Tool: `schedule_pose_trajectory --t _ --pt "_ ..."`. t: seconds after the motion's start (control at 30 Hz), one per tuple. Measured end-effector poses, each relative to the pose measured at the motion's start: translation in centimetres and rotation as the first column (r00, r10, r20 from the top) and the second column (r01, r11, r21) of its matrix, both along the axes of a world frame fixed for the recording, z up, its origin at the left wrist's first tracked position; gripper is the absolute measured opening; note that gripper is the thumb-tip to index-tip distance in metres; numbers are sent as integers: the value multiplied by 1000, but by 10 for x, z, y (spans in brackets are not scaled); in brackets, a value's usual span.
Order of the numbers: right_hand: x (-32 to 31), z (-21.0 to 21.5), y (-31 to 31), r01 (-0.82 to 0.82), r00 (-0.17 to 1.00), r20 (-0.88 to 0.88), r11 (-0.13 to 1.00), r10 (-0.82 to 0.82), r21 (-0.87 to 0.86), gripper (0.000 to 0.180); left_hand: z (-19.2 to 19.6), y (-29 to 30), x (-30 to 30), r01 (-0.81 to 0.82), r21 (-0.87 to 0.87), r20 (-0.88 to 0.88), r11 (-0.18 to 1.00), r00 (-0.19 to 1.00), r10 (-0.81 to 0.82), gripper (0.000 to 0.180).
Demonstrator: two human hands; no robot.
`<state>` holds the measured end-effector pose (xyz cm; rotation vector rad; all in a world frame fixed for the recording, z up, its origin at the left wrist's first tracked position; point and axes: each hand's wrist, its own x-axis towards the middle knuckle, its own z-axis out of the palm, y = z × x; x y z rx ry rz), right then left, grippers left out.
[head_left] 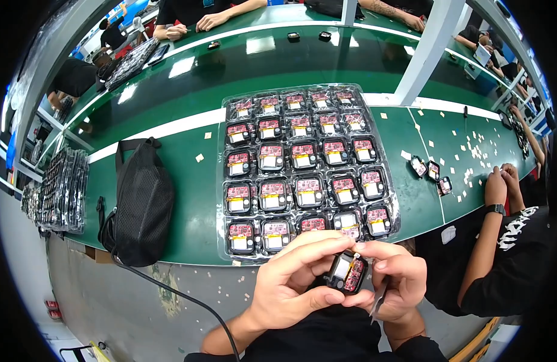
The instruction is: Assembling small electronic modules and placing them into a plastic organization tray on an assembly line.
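My left hand is closed round the edge of a small black electronic device housing, tilted in front of me. Inside it show a red circuit board, a whitish block and a yellow strip. My right hand pinches at the same housing's upper right edge, where a small pale piece sits by the fingertips. Tucked in the right hand's curled fingers are thin grey tweezers, pointing down. Just beyond both hands lies a clear plastic tray with rows of similar open housings; my fingers overlap its near edge.
A black mesh bag lies left of the tray, near stacked filled trays. A black cable runs down past my left forearm. Loose housings and scattered pale squares lie right, beside a co-worker's hands. A metal post rises behind.
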<state>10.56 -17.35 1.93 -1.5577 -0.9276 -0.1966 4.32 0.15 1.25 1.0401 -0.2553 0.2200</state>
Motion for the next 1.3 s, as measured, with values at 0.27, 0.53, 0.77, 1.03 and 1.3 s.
schedule_pose_trajectory --t 0.27,0.53,0.77,1.03,1.3 --pt "-5 1 6 39 996 87 987 -26 -159 70 -31 -6 -19 -112 -259 -35 959 994 106 63" --pt "2 -6 11 314 850 509 908 -137 -279 32 -9 -9 -21 -335 -140 -210 932 930 303 67" --pt "3 -7 14 364 782 602 903 -163 -229 34 -10 -7 -22 -328 -95 -236 940 925 298 65" --pt "3 -3 15 235 914 383 944 -133 -233 34 -11 -7 -24 -310 -76 -204 948 935 289 63" --pt "4 -1 15 205 949 286 947 -131 -248 27 -21 0 -26 -180 -133 -28 975 984 178 57"
